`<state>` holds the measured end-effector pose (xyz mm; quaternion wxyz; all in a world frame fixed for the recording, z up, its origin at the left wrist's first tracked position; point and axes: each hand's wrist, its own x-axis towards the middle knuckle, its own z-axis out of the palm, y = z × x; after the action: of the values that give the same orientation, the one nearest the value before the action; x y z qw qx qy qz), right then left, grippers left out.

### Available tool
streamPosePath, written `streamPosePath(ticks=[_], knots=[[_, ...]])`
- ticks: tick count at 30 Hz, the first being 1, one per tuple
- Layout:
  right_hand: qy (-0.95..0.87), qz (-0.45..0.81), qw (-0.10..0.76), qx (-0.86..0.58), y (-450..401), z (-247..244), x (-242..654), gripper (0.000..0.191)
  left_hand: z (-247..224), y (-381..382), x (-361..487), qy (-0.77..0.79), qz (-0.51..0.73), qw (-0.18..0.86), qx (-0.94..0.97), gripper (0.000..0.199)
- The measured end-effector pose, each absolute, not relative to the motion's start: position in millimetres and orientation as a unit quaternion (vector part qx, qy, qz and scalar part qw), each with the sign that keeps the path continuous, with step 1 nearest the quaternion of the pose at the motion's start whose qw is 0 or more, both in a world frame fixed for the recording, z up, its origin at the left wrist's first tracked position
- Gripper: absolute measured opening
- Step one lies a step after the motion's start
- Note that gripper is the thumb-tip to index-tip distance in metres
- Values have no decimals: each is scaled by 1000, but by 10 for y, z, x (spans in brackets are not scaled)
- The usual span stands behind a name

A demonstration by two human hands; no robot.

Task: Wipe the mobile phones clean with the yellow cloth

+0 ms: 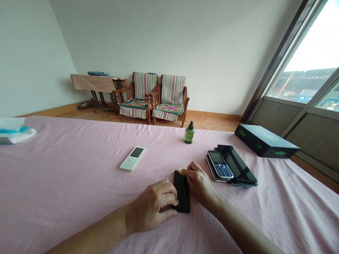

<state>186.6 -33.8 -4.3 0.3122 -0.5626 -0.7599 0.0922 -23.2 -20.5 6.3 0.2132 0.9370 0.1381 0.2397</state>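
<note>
A black phone (182,194) lies flat on the pink cloth, dark face up. My left hand (156,203) grips its left edge, fingers curled over the side and thumb near the lower corner. At the phone's top end, my right hand (197,180) pinches a small cream-coloured pad (181,171) and presses it to the surface. Most of the pad is hidden by my fingers, so its exact kind cannot be made out. Up and to the left lies a white keypad phone (132,158), apart from both hands.
Right of my hands, a blue keypad phone (221,165) rests on other devices beside a black glossy device (238,164). Behind them stands a black box (266,140). A green bottle (189,133) is upright near the far edge. A tissue pack (16,135) lies far left.
</note>
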Motion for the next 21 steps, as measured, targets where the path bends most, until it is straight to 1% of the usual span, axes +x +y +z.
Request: streamPosePath(ticks=[4, 10, 14, 18, 21], knots=[[-760, 99, 311, -562, -387, -56, 1835, 29, 89, -235, -224, 157, 244, 217, 932, 15], [-768, 160, 315, -534, -678, -150, 1796, 33, 96, -246, -223, 169, 236, 231, 929, 15], [-765, 136, 312, -546, -587, -141, 1805, 35, 100, -251, -220, 177, 239, 235, 925, 16], [-758, 104, 309, -565, -393, -115, 1823, 30, 97, -259, -223, 182, 227, 243, 925, 19], [-738, 94, 336, -577, -369, -132, 1831, 28, 115, -272, -230, 186, 224, 249, 924, 18]])
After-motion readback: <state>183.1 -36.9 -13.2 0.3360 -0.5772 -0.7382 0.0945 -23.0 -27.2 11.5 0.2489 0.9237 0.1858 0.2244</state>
